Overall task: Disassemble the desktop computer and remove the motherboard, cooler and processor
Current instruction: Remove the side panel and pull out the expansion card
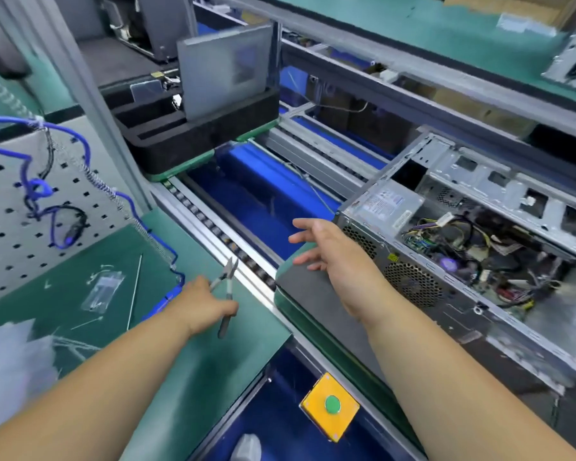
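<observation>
An opened grey desktop computer case [426, 287] lies on its side on a green-edged pallet [300, 314] at the right. Its power supply [384, 202] and a tangle of cables [473, 247] show inside; motherboard, cooler and processor are hidden under the cables. My left hand [202, 302] grips a pair of side cutters [226, 287] over the green mat, jaws pointing away from me. Fingers spread and holding nothing, my right hand [333, 257] hovers just left of the case's rear corner.
A conveyor with roller rails and blue panels [263, 194] runs between the mat and the case. A black foam tray holding a grey panel [213, 104] sits further along it. A pegboard with blue cables [30, 194], a plastic bag [102, 289] and a yellow box with green button [330, 405] are near.
</observation>
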